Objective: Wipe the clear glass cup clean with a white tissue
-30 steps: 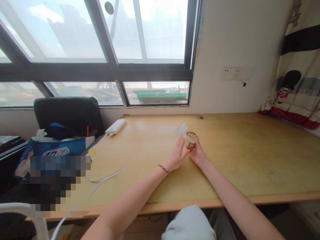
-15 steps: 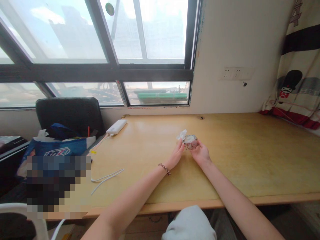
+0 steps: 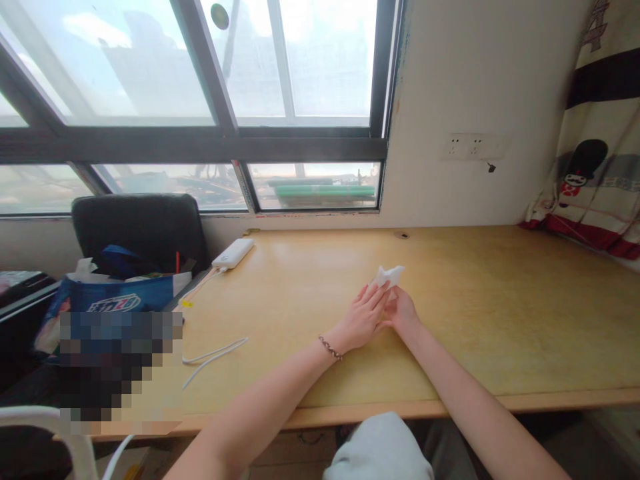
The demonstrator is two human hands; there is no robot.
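My left hand (image 3: 367, 312) lies over a white tissue (image 3: 393, 275), its fingers pressed together on it. Beside it on the right, my right hand (image 3: 403, 312) is curled under the tissue, around a small round glass-like object that is almost wholly hidden by the tissue and my left fingers. Both hands are held close together above the middle of the wooden table (image 3: 480, 300). A braided bracelet (image 3: 331, 348) is on my left wrist.
A white power bank (image 3: 233, 254) with a cable is at the table's back left. A loose white cable (image 3: 215, 357) lies nearer the left edge. Beyond that edge are a blue bag (image 3: 120, 293) and a black chair (image 3: 140, 230).
My left hand has moved right with the tissue, over the round object. The tissue now covers the object, which was visible between my hands before.
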